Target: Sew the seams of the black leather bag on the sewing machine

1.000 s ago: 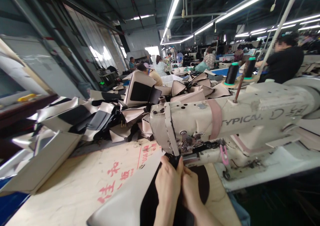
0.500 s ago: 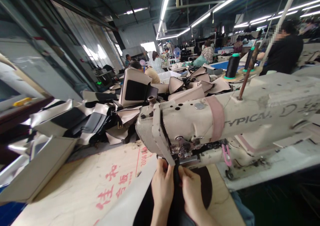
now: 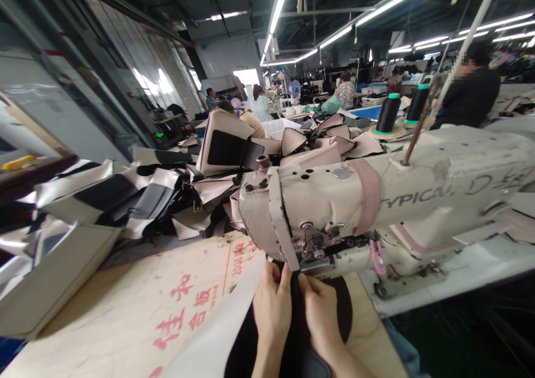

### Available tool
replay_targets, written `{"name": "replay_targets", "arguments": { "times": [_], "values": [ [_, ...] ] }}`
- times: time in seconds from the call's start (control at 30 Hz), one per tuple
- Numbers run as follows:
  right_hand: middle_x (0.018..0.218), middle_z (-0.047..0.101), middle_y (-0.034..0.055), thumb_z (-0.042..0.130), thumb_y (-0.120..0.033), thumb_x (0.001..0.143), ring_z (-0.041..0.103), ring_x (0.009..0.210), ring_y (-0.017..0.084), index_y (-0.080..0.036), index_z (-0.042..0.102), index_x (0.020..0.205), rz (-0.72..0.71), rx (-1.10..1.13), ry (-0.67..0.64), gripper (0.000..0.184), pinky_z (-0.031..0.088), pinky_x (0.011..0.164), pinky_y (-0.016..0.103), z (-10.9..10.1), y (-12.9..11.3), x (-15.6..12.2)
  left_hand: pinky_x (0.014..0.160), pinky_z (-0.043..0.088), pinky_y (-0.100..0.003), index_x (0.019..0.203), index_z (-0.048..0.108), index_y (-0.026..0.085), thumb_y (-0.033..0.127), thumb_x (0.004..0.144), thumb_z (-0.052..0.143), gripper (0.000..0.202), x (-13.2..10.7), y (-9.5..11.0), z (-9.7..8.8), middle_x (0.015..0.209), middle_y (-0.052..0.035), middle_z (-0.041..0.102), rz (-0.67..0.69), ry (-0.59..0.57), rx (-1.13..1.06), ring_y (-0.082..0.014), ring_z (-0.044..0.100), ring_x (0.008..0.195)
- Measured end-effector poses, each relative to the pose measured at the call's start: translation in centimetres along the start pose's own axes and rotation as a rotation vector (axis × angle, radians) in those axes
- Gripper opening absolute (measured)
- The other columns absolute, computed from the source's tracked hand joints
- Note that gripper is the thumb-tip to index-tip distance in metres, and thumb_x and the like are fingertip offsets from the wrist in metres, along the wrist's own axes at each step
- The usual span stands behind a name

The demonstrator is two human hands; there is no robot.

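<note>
I find my left hand point(image 3: 272, 305) and right hand point(image 3: 320, 308) side by side at near centre, each with thumb and fingers gripping the black section of a black-and-white workpiece point(image 3: 241, 342). The workpiece lies on the plywood tabletop point(image 3: 125, 291), its far end at the head of the TYPICAL sewing machine point(image 3: 320, 194), where the needle is hidden from me. Beige-and-black sewn pieces point(image 3: 228, 150) are heaped on the far side, and two black thread cones point(image 3: 387, 115) stand far right, behind the machine.

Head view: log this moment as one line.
left hand: holding black material | right hand: holding same material | sewing machine: just beyond fingertips
</note>
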State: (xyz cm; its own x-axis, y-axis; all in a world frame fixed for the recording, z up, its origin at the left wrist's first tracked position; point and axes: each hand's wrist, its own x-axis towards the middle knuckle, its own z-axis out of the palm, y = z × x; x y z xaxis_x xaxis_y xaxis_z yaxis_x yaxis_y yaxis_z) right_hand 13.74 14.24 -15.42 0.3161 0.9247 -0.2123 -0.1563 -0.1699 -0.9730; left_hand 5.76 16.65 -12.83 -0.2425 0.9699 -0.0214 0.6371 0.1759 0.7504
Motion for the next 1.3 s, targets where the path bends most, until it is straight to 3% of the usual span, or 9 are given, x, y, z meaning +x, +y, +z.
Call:
{"name": "replay_targets", "arguments": {
  "times": [0.37,0.57,0.63,0.7,0.77,0.83,0.97,1.17,1.3],
  "values": [
    [0.047,0.042,-0.0028,0.05,-0.051,0.077,0.03,0.05,0.009,-0.015,0.054,0.054,-0.026,-0.092,0.01,0.044,0.022,0.047,0.022,-0.6,-0.2,0.4,0.064,0.034,-0.027,0.075,0.04,0.023,0.047,0.082,0.04,0.025,0.4,0.6,-0.3,0.064,0.0034,0.05,-0.021,-0.023,-0.004,-0.0172,0.05,0.064],
    [0.054,0.057,0.0022,0.043,-0.051,0.082,0.051,0.051,0.013,-0.015,0.057,0.058,-0.13,-0.228,-0.253,0.045,0.034,0.048,0.022,-2.5,-1.6,0.8,0.064,0.034,-0.027,0.082,0.045,0.024,0.047,0.082,0.038,0.024,0.4,0.6,-0.2,0.067,0.0026,0.052,-0.049,-0.003,0.003,-0.0183,0.052,0.067],
    [0.06,0.062,0.0033,0.04,-0.048,0.085,0.056,0.054,0.014,-0.016,0.062,0.067,-0.221,-0.355,-0.273,0.043,0.039,0.05,0.021,-4.9,-2.9,0.5,0.065,0.035,-0.028,0.086,0.046,0.024,0.047,0.081,0.039,0.025,0.4,0.5,-0.2,0.068,0.0024,0.053,-0.044,0.005,-0.004,-0.0186,0.052,0.068],
    [0.071,0.066,0.0034,0.043,-0.04,0.086,0.061,0.065,0.014,-0.019,0.065,0.078,-0.475,-0.532,-0.087,0.032,0.045,0.06,0.022,-9.3,-4.6,0.4,0.065,0.035,-0.028,0.09,0.047,0.024,0.047,0.081,0.04,0.026,0.5,0.5,-0.2,0.068,0.0024,0.054,-0.043,0.006,-0.014,-0.0189,0.053,0.068],
    [0.089,0.066,0.0055,0.055,-0.031,0.081,0.061,0.083,0.017,-0.019,0.065,0.093,-0.916,-0.705,0.334,0.019,0.046,0.08,0.027,-15.3,-6.3,0.7,0.065,0.035,-0.028,0.092,0.048,0.024,0.047,0.081,0.04,0.027,0.6,0.4,-0.2,0.068,0.0024,0.054,-0.034,0.01,-0.021,-0.0191,0.053,0.069],
    [0.104,0.062,0.0115,0.06,-0.029,0.077,0.056,0.099,0.025,-0.015,0.061,0.106,-1.099,-0.94,0.726,0.032,0.04,0.092,0.038,-21.6,-7.5,1.6,0.065,0.036,-0.028,0.091,0.048,0.024,0.048,0.081,0.039,0.028,0.7,0.3,-0.2,0.068,0.0021,0.055,-0.027,0.013,-0.03,-0.0192,0.053,0.068],
    [0.117,0.057,0.0123,0.048,-0.031,0.084,0.051,0.11,0.028,-0.013,0.05,0.122,-1.139,-1.309,0.625,0.042,0.031,0.102,0.047,-29.9,-6.1,3.6,0.066,0.037,-0.028,0.09,0.048,0.023,0.048,0.081,0.039,0.028,0.6,0.3,-0.2,0.069,0.0014,0.056,-0.028,0.008,-0.039,-0.0194,0.054,0.069],
    [0.124,0.053,0.0086,0.049,-0.027,0.084,0.053,0.11,0.024,-0.017,0.038,0.132,-1.173,-1.398,0.569,0.051,0.031,0.103,0.044,-31.0,0.2,3.8,0.064,0.035,-0.027,0.087,0.046,0.024,0.049,0.082,0.039,0.027,0.1,0.5,-0.1,0.065,0.0026,0.053,-0.038,0.02,-0.007,-0.0187,0.053,0.067],
    [0.125,0.052,0.0093,0.05,-0.026,0.083,0.051,0.112,0.025,-0.017,0.039,0.132,-1.147,-1.367,0.59,0.05,0.032,0.103,0.043,-30.4,-1.7,3.3,0.06,0.033,-0.025,0.079,0.041,0.024,0.054,0.081,0.037,0.031,-0.4,0.2,-0.1,0.06,0.0052,0.045,-0.017,0.023,-0.028,-0.0161,0.046,0.059]
  ]
}}
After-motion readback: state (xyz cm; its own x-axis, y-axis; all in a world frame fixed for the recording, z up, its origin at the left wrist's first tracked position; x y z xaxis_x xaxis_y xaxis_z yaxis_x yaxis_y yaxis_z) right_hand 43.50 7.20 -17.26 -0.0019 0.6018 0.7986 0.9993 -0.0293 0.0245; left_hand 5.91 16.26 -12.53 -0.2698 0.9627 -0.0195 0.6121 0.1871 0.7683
